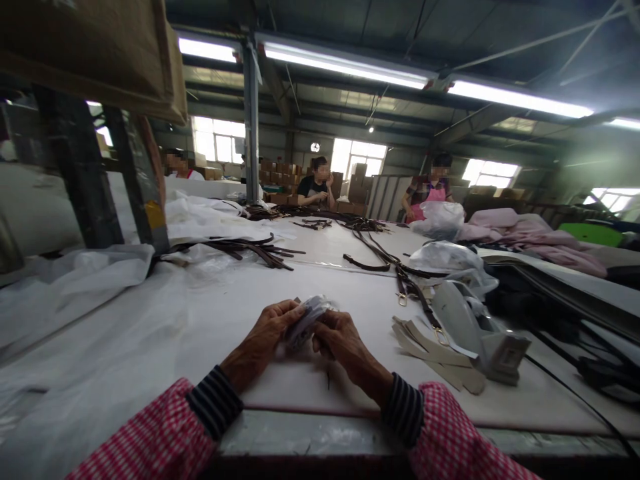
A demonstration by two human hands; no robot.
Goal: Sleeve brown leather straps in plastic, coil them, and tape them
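Note:
Both hands meet above the white tabletop (pixel 200 347), near its front edge. Between them is a small bundle in shiny clear plastic (pixel 309 319); its contents are blurred. My left hand (pixel 267 333) pinches its left side with thumb and fingers. On the other side, my right hand (pixel 346 339) has its fingers closed against the plastic. To the right of my hands lie flat beige strips (pixel 435 353) and a dark strap with a gold-coloured buckle (pixel 425 300). A grey tape dispenser (pixel 500 360) stands beside them.
Dark straps (pixel 250 250) lie in a bunch at the left, and more straps spread across the far table. Crumpled clear plastic (pixel 445 257) and pink cloth (pixel 525 233) are at the right. A metal post (pixel 135 180) rises at the left. Several people work beyond.

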